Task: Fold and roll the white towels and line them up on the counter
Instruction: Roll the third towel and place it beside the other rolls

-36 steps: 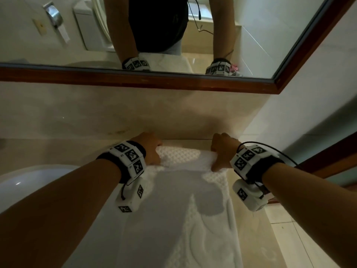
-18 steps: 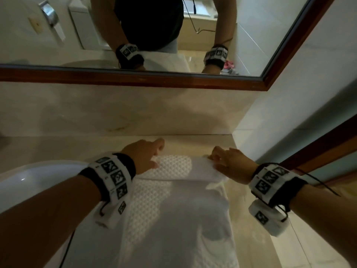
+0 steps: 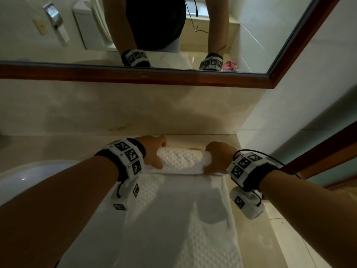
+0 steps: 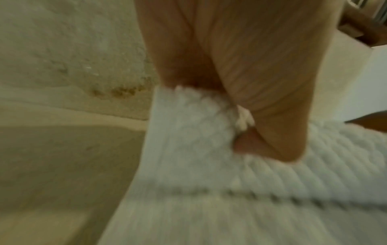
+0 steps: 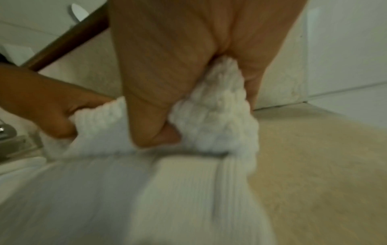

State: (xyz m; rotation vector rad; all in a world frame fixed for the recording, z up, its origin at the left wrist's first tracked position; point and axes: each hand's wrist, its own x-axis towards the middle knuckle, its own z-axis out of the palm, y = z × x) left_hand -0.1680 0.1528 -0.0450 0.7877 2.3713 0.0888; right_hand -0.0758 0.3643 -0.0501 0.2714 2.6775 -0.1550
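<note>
A white waffle-textured towel (image 3: 173, 209) lies lengthwise on the beige counter (image 3: 255, 235), its far end rolled into a short roll (image 3: 179, 159) near the back wall. My left hand (image 3: 154, 153) grips the roll's left end, fingers over the top and thumb underneath. My right hand (image 3: 214, 159) grips the right end the same way. In the left wrist view the left hand (image 4: 240, 132) pinches the towel (image 4: 209, 199) at the roll's edge. In the right wrist view the right hand (image 5: 167, 129) curls around the bunched roll end (image 5: 217, 119), with the left hand (image 5: 56, 114) beyond it.
A white sink basin (image 3: 29, 180) sits left of the towel. The mirror (image 3: 173, 35) with a dark wood frame hangs above the beige backsplash. A white wall (image 3: 309, 93) closes the right side, and the counter's right edge drops to the tiled floor (image 3: 301, 248).
Both hands lifted off and shifted forward half a second ago, then came back down onto the roll. The roll is now thicker and both hands grip its ends.
</note>
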